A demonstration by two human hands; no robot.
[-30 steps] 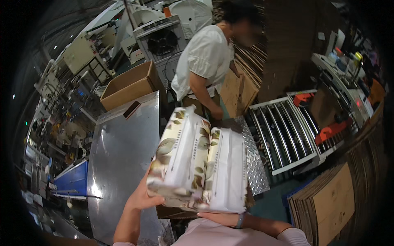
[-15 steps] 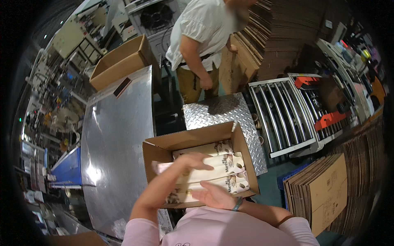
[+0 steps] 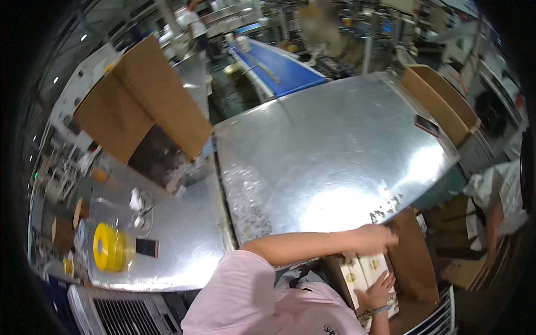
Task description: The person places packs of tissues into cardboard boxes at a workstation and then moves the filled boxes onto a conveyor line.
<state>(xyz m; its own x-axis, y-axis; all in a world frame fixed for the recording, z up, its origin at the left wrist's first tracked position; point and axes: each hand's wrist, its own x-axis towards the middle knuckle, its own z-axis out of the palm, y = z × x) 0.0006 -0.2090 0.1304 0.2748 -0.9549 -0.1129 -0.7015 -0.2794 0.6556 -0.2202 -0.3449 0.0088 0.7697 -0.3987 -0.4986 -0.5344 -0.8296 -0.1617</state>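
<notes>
An open cardboard carton (image 3: 414, 268) stands at the lower right, beside the metal table. Cream-coloured soft packs (image 3: 365, 271) lie in it side by side. My right hand (image 3: 378, 291), with a band on the wrist, rests flat on the packs with its fingers spread. Reaching across from the left, my left hand (image 3: 375, 239) hangs over the carton's table side, above the ends of the packs. Motion smears its fingers, and whether it holds anything is hidden.
Left of the steel table (image 3: 312, 151) is another metal surface with yellow tape rolls (image 3: 109, 247), a dark flat object (image 3: 147, 247) and a tall open carton (image 3: 139, 106). Behind runs a blue conveyor (image 3: 273, 67). A co-worker (image 3: 497, 195) stands at the right, near an empty-looking carton (image 3: 441, 103).
My view has swung to the left, bringing the tape rolls and conveyor in. My left hand has shifted to the carton's table side; my right hand now lies flat on the packs.
</notes>
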